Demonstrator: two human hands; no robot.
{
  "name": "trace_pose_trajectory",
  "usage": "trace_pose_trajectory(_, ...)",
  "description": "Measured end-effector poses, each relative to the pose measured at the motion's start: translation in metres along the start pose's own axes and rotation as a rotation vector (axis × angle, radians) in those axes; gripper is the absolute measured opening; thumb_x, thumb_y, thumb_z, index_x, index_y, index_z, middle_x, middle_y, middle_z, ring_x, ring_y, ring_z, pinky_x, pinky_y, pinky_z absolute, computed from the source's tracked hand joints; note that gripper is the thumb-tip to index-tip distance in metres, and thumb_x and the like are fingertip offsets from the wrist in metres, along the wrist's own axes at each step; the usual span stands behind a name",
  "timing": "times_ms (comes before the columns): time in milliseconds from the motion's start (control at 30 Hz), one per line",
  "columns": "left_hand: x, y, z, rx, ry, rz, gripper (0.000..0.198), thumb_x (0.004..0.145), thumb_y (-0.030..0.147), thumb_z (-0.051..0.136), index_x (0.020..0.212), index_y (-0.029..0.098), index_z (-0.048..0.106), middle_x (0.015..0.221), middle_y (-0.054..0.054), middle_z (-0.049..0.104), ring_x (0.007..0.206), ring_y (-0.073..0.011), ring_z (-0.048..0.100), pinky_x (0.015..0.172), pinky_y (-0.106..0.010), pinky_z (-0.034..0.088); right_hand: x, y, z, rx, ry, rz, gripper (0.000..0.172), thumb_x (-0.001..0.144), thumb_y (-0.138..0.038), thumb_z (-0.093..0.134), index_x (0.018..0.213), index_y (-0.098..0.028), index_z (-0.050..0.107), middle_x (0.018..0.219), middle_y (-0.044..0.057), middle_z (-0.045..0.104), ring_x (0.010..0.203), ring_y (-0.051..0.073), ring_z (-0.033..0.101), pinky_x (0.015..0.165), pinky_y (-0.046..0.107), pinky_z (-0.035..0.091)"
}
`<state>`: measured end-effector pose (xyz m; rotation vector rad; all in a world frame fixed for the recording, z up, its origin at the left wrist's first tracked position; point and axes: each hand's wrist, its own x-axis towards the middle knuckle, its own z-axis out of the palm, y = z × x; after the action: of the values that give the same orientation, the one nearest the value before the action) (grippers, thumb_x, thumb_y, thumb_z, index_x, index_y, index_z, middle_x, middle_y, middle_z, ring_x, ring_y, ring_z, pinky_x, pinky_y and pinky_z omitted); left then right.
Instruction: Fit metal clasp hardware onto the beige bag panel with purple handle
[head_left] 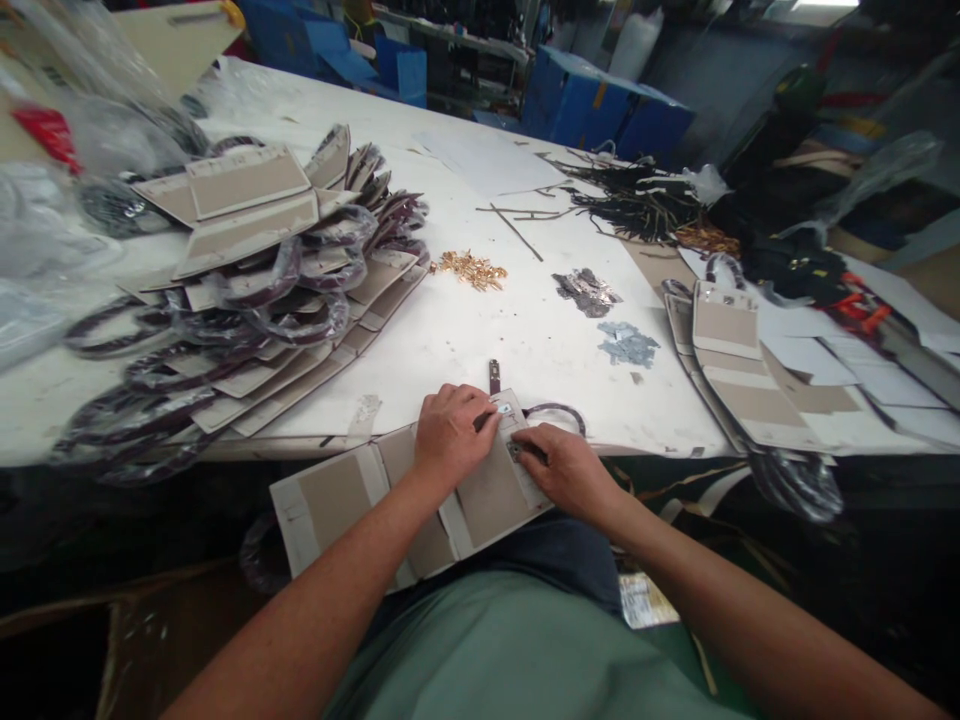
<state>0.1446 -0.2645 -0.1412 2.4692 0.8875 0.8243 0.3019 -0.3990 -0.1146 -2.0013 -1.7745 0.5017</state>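
A flat beige bag panel (352,500) lies across the table's front edge and over my lap. My left hand (450,435) rests on its far end with fingers curled, pinching a small dark part beside a silver fitting (505,409). My right hand (566,470) presses next to it, fingers closed on a small metal piece at the panel's edge. A dark strap tab (494,376) sticks out beyond the panel, and a dark handle loop (559,410) curves behind my right hand.
A big heap of beige panels with wrapped dark handles (255,280) fills the left. Piles of gold fittings (472,270), dark silver pieces (585,292) and light silver pieces (628,345) lie mid-table. More panels (735,370) lie at the right, black cords (637,200) behind.
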Motion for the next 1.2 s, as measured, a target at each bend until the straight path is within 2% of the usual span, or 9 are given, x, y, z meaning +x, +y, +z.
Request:
trace_pose_trajectory(167,0.000,0.000,0.000,0.001,0.002,-0.002,0.004,0.093,0.029,0.071,0.094,0.027,0.075,0.109,-0.002,0.074,0.106,-0.0259,0.060,0.089,-0.045,0.043,-0.001,0.001,0.000,-0.009,-0.002,0.009,0.027,0.096,-0.017,0.060,0.120,-0.022,0.072,0.110,0.008,0.073,0.104,0.026,0.067,0.095,0.035,0.050)
trace_pose_trajectory(367,0.000,-0.001,0.000,-0.005,0.005,0.005,0.004,0.093,0.029,0.071,0.094,0.027,0.075,0.110,-0.002,0.074,0.106,-0.0261,0.060,0.088,-0.044,0.043,-0.007,-0.004,0.009,0.002,0.079,0.073,0.031,0.097,-0.019,0.059,0.126,-0.021,0.071,0.111,0.010,0.074,0.105,0.028,0.068,0.096,0.038,0.051)
trace_pose_trajectory(467,0.000,-0.001,0.001,-0.008,0.010,0.006,0.004,0.093,0.029,0.071,0.095,0.027,0.075,0.109,-0.002,0.074,0.106,-0.0260,0.060,0.089,-0.044,0.043,-0.009,-0.006,0.012,0.078,0.146,0.177,0.035,0.093,-0.020,0.064,0.128,-0.020,0.069,0.102,0.007,0.076,0.096,0.027,0.070,0.090,0.037,0.053)
trace_pose_trajectory(533,0.000,-0.001,0.001,-0.008,0.010,0.006,0.004,0.093,0.029,0.071,0.095,0.028,0.075,0.109,-0.002,0.074,0.106,-0.0261,0.060,0.089,-0.044,0.043,-0.009,-0.007,0.012,0.139,0.168,0.232,0.028,0.091,-0.020,0.065,0.118,-0.022,0.072,0.095,0.004,0.077,0.088,0.025,0.071,0.084,0.036,0.054)
trace_pose_trajectory(600,0.000,-0.001,0.001,-0.005,0.010,0.008,0.004,0.093,0.029,0.071,0.094,0.027,0.075,0.109,-0.002,0.074,0.106,-0.0264,0.060,0.089,-0.044,0.043,-0.010,-0.008,0.013,0.166,0.179,0.220,0.021,0.091,-0.019,0.064,0.107,-0.023,0.076,0.098,0.004,0.078,0.092,0.026,0.072,0.086,0.036,0.054)
trace_pose_trajectory(700,0.000,-0.001,0.001,-0.002,0.013,0.009,0.004,0.093,0.029,0.071,0.094,0.027,0.075,0.109,-0.002,0.074,0.106,-0.0263,0.060,0.089,-0.044,0.042,-0.009,-0.007,0.014,0.147,0.193,0.154,0.023,0.092,-0.018,0.062,0.108,-0.023,0.077,0.108,0.006,0.078,0.102,0.027,0.072,0.092,0.037,0.053)
trace_pose_trajectory(967,0.000,-0.001,0.000,0.012,-0.013,0.007,0.005,0.094,0.029,0.070,0.094,0.027,0.075,0.111,-0.002,0.074,0.107,-0.0264,0.060,0.088,-0.045,0.042,-0.011,-0.005,0.025,0.085,0.239,0.109,0.022,0.093,-0.015,0.062,0.106,-0.021,0.078,0.103,0.007,0.077,0.097,0.026,0.072,0.090,0.036,0.053)
trace_pose_trajectory(1200,0.000,0.000,-0.001,0.015,-0.010,0.018,0.005,0.094,0.030,0.071,0.096,0.028,0.075,0.110,0.000,0.074,0.107,-0.0259,0.059,0.089,-0.044,0.042,-0.016,-0.005,0.032,0.043,0.308,0.138,0.025,0.095,-0.018,0.064,0.118,-0.020,0.073,0.108,0.009,0.076,0.100,0.027,0.071,0.094,0.036,0.053)
